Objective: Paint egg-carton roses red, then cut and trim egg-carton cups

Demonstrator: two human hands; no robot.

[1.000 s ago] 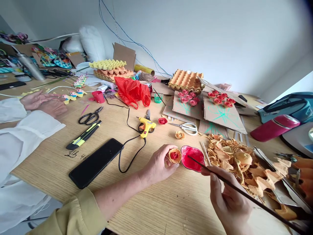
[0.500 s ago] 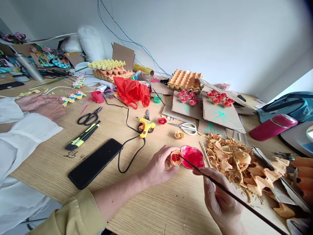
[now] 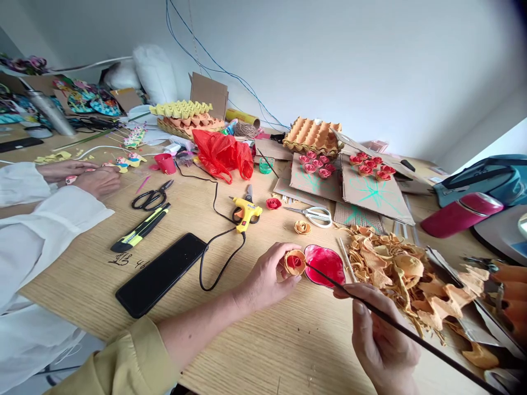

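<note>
My left hand (image 3: 265, 280) is closed round a small cardboard rose (image 3: 295, 262), orange outside and red in the centre. My right hand (image 3: 381, 340) pinches a long thin black paintbrush (image 3: 395, 323); its tip rests at the left rim of a small dish of red paint (image 3: 325, 265), right beside the rose. Both hands hover over the wooden table (image 3: 267, 351).
A heap of orange egg-carton scraps (image 3: 395, 269) lies right of the dish. A yellow glue gun (image 3: 245, 211), white scissors (image 3: 315, 215), a black phone (image 3: 161, 273), a utility knife (image 3: 141, 227) and black scissors (image 3: 153, 196) lie about. Another person's white-sleeved hands (image 3: 88, 176) work at the left.
The brush tip went from the paint dish to the rose's centre and has drawn back to the dish's rim. The other person's hands have shifted and closed together.
</note>
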